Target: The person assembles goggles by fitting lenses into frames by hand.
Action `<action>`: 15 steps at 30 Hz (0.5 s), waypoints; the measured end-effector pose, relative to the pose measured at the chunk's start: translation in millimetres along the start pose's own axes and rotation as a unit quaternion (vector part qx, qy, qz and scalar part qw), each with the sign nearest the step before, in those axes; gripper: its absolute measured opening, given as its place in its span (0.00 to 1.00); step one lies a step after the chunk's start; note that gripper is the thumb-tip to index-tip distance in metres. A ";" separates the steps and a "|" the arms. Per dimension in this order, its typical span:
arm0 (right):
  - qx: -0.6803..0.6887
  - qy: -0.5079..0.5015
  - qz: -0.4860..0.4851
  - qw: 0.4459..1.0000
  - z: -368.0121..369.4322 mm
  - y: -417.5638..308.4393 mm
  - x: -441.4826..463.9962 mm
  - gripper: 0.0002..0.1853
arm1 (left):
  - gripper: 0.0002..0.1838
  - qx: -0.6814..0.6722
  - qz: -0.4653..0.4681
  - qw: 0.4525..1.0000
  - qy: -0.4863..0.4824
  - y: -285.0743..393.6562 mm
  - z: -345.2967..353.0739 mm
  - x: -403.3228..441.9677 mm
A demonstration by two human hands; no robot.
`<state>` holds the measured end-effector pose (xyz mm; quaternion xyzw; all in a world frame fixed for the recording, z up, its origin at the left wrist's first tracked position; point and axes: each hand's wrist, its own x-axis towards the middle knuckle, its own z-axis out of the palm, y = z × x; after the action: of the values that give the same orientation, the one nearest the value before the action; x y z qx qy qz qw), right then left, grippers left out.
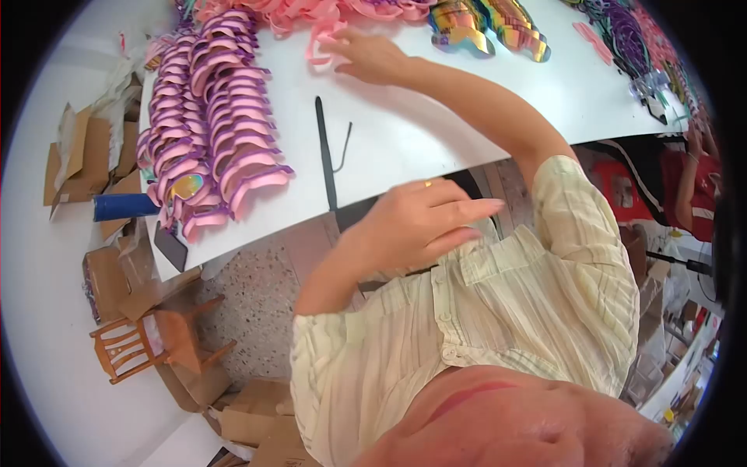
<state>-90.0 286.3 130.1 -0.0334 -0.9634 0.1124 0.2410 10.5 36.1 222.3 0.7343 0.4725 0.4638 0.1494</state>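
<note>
My right hand (pixel 369 58) reaches to the far side of the white table, its fingers closed on a pink curved foam piece (pixel 317 48). That piece lies at the edge of a pink foam pile (pixel 288 14). My left hand (pixel 428 219) is in front of my chest, near the table's front edge, fingers apart and nothing visible in it. Stacked rows of pink-and-purple goggle frames (pixel 243 117) stand at the left. Shiny multicoloured goggle lenses (pixel 513 29) lie to the right of my right hand. Between my arms, a black strap (pixel 324 148) rests on the table.
The white table (pixel 405 124) carries a heap of purple and pink straps (pixel 622 39) at far right. A dark flat object (pixel 170 247) lies at its left corner. Cardboard boxes (pixel 85 152) and a wooden chair (pixel 148 342) stand left. Another person in red (pixel 689 183) is at right.
</note>
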 end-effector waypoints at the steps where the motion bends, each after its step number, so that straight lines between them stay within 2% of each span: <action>1: -0.016 -0.007 -0.016 1.000 8.5 3.2 7.2 0.23 | 0.22 0.020 -0.052 0.998 -0.026 -11.8 9.6 -13.4; 2: -0.035 -0.045 0.013 0.998 7.7 1.2 13.8 0.18 | 0.22 0.046 -0.074 0.996 -0.020 -20.3 14.4 -24.9; 5: -0.075 -0.062 0.018 0.995 9.7 14.3 19.2 0.13 | 0.19 0.156 -0.133 0.979 0.022 -33.7 16.6 -45.5; 8: 0.118 0.060 0.013 0.991 -30.7 10.9 -23.9 0.10 | 0.17 0.294 -0.156 0.938 0.094 -53.3 -9.7 -77.2; 9: 0.288 0.045 0.102 0.951 -54.6 2.6 -43.1 0.09 | 0.16 0.307 -0.178 0.931 0.089 -64.7 -17.4 -89.9; 10: 0.447 0.027 0.189 0.874 -75.0 -3.1 -63.6 0.09 | 0.16 0.318 -0.199 0.923 0.083 -75.2 -24.0 -98.9; 11: 0.534 0.038 0.272 0.800 -84.5 -0.2 -83.0 0.09 | 0.16 0.332 -0.208 0.916 0.085 -83.6 -29.0 -101.8; 12: 0.610 0.050 0.352 0.708 -92.1 5.5 -100.6 0.10 | 0.16 0.345 -0.216 0.909 0.085 -92.7 -32.5 -102.1; 15: 0.717 0.074 0.464 0.516 -109.3 27.0 -154.1 0.11 | 0.15 0.380 -0.256 0.885 0.082 -113.6 -41.8 -91.9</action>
<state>97.7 316.3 147.3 -0.2997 -0.3830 0.8576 0.1673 -98.3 8.2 119.9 0.5473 0.7950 0.2529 -0.0671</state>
